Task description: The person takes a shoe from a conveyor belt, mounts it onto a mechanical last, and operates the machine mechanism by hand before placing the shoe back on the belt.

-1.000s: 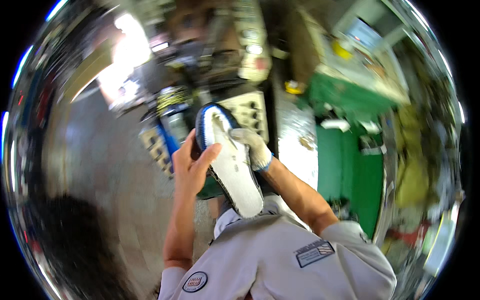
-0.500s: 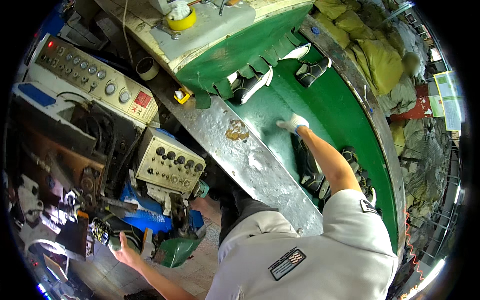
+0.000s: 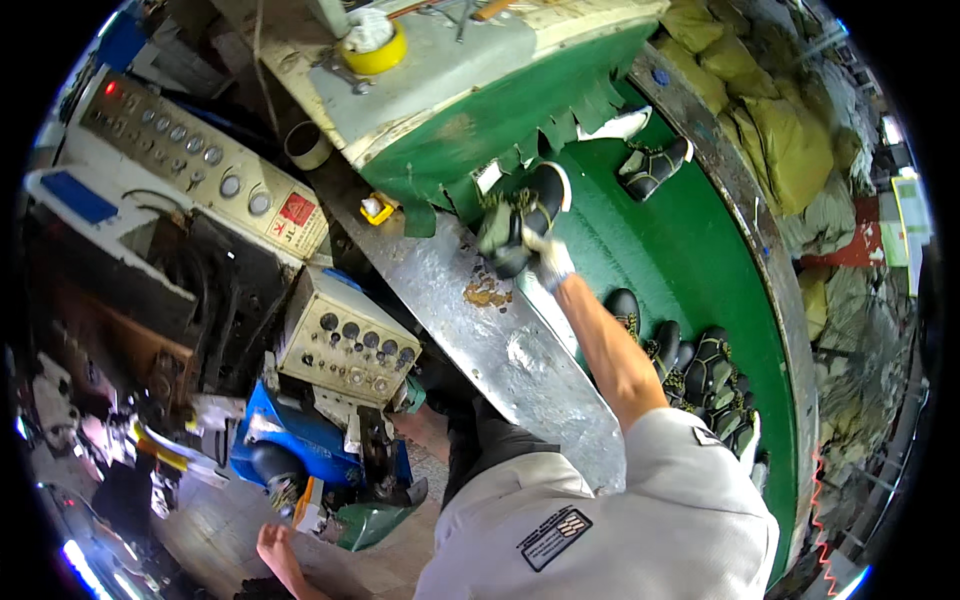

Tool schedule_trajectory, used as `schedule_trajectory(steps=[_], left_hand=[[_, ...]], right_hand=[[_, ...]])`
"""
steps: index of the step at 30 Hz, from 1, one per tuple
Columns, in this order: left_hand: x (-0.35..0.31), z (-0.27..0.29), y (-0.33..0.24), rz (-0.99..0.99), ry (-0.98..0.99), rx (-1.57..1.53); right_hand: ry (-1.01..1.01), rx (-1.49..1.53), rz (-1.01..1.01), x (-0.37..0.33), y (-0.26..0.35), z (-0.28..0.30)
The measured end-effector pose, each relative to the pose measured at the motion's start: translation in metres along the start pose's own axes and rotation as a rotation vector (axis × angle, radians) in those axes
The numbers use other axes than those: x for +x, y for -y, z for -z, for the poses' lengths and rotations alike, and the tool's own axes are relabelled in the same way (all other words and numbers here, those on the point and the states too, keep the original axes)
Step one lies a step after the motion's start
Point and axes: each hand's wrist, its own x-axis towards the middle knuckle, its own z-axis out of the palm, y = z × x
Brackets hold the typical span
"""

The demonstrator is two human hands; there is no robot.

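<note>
Right hand (image 3: 549,264), gloved: grip was clenched on a dark shoe (image 3: 513,257) with a grey-green tongue, over the metal ledge (image 3: 545,360) beside the green conveyor belt (image 3: 610,245). Blur hid the exact hold; I probably had its near end because that end faced my arm. Couldn't tell if it touched the shoe (image 3: 547,190) behind it, by the slit curtain (image 3: 440,165). Left hand (image 3: 276,546), bare, was near a black-toed shoe (image 3: 275,462); couldn't tell that grip's state. That shoe sat against the blue machine housing (image 3: 325,458), presumably cradled against rolling. Yellow tape roll (image 3: 375,60) was on the tabletop (image 3: 425,85), likely parked off the belt.
</note>
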Motion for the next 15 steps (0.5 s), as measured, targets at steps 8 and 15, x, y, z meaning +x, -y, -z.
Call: schedule_trajectory(steps=[8,15], left_hand=[[0.032,-0.151,-0.213,-0.123,0.337,-0.507],[0.07,-0.105,-0.222,0.03,0.32,-0.714]], right_hand=[[0.289,0.104,-0.27,-0.24,-0.086,-0.171],[0.584,-0.202,-0.512,-0.292,-0.142,-0.307]])
